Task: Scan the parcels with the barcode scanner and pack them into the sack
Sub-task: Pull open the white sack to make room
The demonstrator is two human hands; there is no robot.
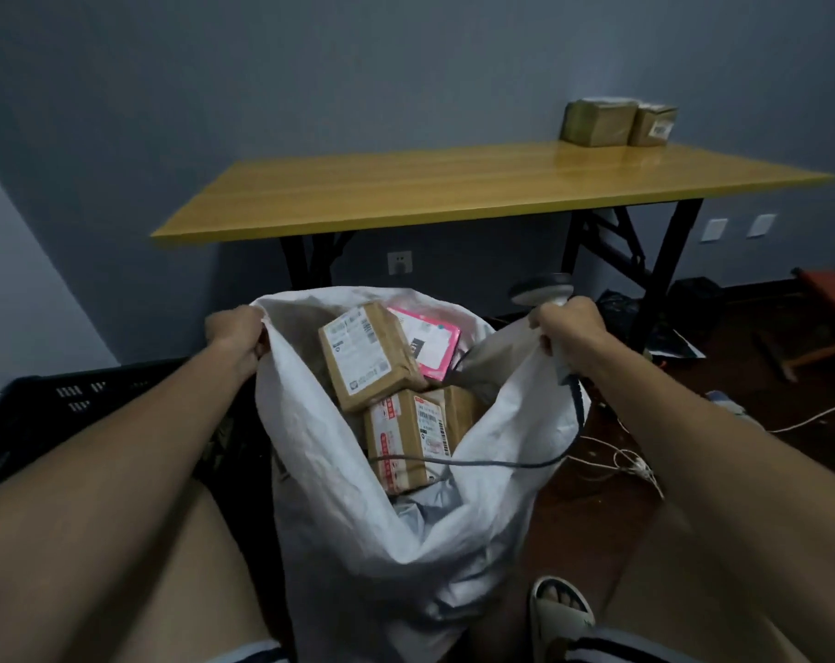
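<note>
A person's left hand clenches the left rim of a white sack, fingers curled round the cloth, while the right hand grips both the sack's right rim and the handle of a barcode scanner, whose grey head rises just above the knuckles. The two hands hold the sack's mouth wide open between them. The scanner's dark cable drops from below the right hand and loops across the open mouth. Inside the sack, between the hands and lower than them, a brown box with a white label lies tilted on top, a pink mailer just beside it toward the right hand, and a second labelled box rests below, nearer the person. Grey plastic shows beneath these. Well apart from the hands, two more taped parcels stand side by side at the far right end of a yellow folding table against the wall. A black crate sits on the floor under the left forearm, white cords trail over the dark floor at right, and a sandalled foot rests beside the sack's base.
</note>
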